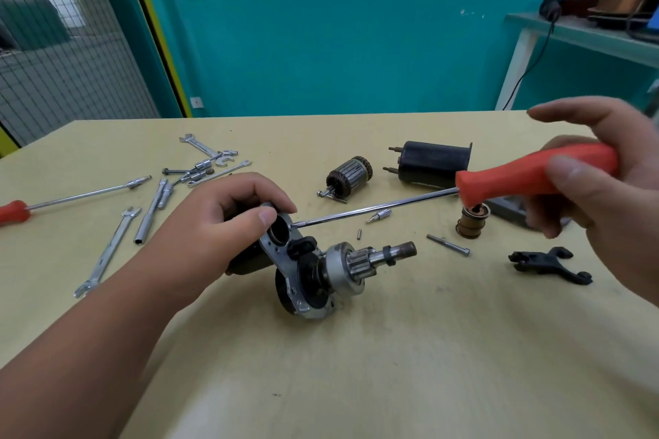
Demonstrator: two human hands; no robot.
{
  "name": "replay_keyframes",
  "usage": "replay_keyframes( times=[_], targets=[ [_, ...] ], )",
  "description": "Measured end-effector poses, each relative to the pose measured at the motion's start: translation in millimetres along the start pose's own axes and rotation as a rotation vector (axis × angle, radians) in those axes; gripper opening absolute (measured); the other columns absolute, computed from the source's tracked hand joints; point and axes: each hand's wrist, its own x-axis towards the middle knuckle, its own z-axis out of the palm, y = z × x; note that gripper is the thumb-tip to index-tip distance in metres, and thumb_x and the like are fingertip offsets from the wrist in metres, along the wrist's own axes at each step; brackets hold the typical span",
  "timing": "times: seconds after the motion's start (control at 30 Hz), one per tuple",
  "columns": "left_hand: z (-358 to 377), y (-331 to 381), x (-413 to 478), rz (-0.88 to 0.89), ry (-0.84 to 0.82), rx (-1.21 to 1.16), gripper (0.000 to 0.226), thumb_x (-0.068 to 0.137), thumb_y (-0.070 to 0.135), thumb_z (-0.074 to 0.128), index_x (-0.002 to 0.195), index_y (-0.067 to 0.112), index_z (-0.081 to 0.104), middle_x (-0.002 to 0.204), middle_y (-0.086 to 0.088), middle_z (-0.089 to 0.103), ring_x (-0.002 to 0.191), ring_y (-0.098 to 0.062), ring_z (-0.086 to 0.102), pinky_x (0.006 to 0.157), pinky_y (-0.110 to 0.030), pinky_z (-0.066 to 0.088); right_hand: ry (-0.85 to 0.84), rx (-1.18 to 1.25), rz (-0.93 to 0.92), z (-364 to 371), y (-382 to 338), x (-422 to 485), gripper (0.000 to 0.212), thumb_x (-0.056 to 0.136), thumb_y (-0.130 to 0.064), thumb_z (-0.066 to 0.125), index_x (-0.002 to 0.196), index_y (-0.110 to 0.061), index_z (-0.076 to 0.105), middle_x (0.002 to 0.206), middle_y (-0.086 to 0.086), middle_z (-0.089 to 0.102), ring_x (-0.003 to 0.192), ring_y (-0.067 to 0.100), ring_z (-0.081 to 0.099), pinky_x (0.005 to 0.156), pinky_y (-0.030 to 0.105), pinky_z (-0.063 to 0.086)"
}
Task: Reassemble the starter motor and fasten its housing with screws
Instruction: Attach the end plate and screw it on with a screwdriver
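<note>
A partly built starter motor [317,271] stands tilted on the yellow table [392,367], its pinion gear and shaft pointing right. My left hand [228,217] grips its upper grey end plate and the dark body behind it. My right hand [602,182] holds a screwdriver [527,173] by the red handle. Its long steel shaft reaches left, and the tip touches the plate's right edge beside the round hole. An armature [351,175], a black cylindrical housing [433,164] and a black fork lever [549,262] lie apart on the table.
Several wrenches and sockets [199,167] and a second red-handled screwdriver [71,196] lie at the left. A long bolt [448,245], a small pin [359,234], a bit [379,216] and a brass spring plunger [472,223] sit right of the motor. A teal shelf [570,32] stands at the back right.
</note>
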Motion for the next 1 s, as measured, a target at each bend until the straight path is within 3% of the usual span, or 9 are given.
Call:
replay_keyframes(
  times=[0.07, 0.2, 0.43, 0.57, 0.63, 0.8, 0.9, 1.0],
  targets=[
    [1, 1, -2, 0.005, -0.002, -0.004, 0.03, 0.074, 0.035, 0.062, 0.092, 0.016, 0.076, 0.076, -0.029, 0.046, 0.053, -0.019, 0.043, 0.045, -0.026, 0.036, 0.013, -0.012, 0.01, 0, 3, -1, 0.074, 0.094, -0.064, 0.066, 0.154, -0.025, 0.046, 0.081, 0.017, 0.07, 0.055, 0.038, 0.069, 0.051, 0.043, 0.058],
    [3, 4, -2, 0.001, 0.014, -0.018, 0.031, 0.075, 0.038, 0.061, 0.091, 0.016, 0.076, 0.079, -0.032, 0.043, 0.053, -0.021, 0.041, 0.046, -0.024, 0.036, -0.052, 0.057, -0.008, 1, -3, 0, 0.091, 0.084, -0.061, 0.077, 0.158, -0.023, 0.04, 0.103, 0.015, 0.07, 0.072, 0.045, 0.072, 0.051, 0.042, 0.059],
    [6, 5, -4, 0.017, 0.044, 0.028, 0.023, 0.086, 0.02, 0.053, 0.087, 0.018, 0.076, 0.072, -0.028, 0.043, 0.049, -0.018, 0.041, 0.043, -0.023, 0.035, 0.025, 0.035, -0.064, 1, 2, -2, 0.059, 0.1, -0.053, 0.066, 0.145, -0.017, 0.052, 0.066, 0.008, 0.065, 0.044, 0.032, 0.061, 0.048, 0.03, 0.054],
    [8, 6, -4, 0.021, 0.029, 0.012, 0.023, 0.078, 0.032, 0.059, 0.086, 0.018, 0.076, 0.07, -0.024, 0.045, 0.049, -0.017, 0.041, 0.043, -0.023, 0.036, 0.011, 0.01, -0.068, 1, 3, 0, 0.048, 0.102, -0.054, 0.063, 0.13, -0.017, 0.058, 0.06, 0.009, 0.063, 0.04, 0.032, 0.058, 0.045, 0.029, 0.051],
    [8, 7, -6, 0.032, 0.03, 0.009, 0.028, 0.075, 0.037, 0.06, 0.087, 0.018, 0.076, 0.072, -0.027, 0.044, 0.05, -0.017, 0.042, 0.044, -0.022, 0.037, 0.007, 0.033, -0.074, 0, 1, 1, 0.049, 0.099, -0.056, 0.067, 0.128, -0.017, 0.059, 0.065, 0.011, 0.066, 0.046, 0.034, 0.062, 0.047, 0.03, 0.053],
    [7, 7, -6, 0.043, 0.018, 0.033, 0.029, 0.074, 0.039, 0.059, 0.087, 0.019, 0.076, 0.077, -0.028, 0.047, 0.053, -0.019, 0.046, 0.047, -0.022, 0.04, -0.059, 0.183, -0.094, 2, -3, 3, 0.066, 0.091, -0.039, 0.082, 0.141, -0.01, 0.05, 0.113, 0.022, 0.068, 0.076, 0.046, 0.071, 0.06, 0.038, 0.061],
    [7, 6, -6, 0.051, 0.017, 0.037, 0.029, 0.076, 0.038, 0.058, 0.088, 0.019, 0.076, 0.073, -0.026, 0.047, 0.051, -0.018, 0.044, 0.046, -0.023, 0.039, -0.043, 0.187, -0.113, -1, 5, 4, 0.06, 0.095, -0.033, 0.079, 0.142, -0.009, 0.049, 0.104, 0.024, 0.068, 0.068, 0.044, 0.07, 0.055, 0.037, 0.059],
    [7, 6, -6, 0.049, 0.036, 0.033, 0.029, 0.077, 0.038, 0.058, 0.09, 0.02, 0.077, 0.067, -0.013, 0.049, 0.05, -0.014, 0.046, 0.046, -0.021, 0.04, -0.012, 0.126, -0.125, -7, 12, 3, 0.059, 0.096, -0.037, 0.078, 0.14, -0.009, 0.051, 0.093, 0.018, 0.068, 0.059, 0.037, 0.07, 0.049, 0.038, 0.059]
  ],
)
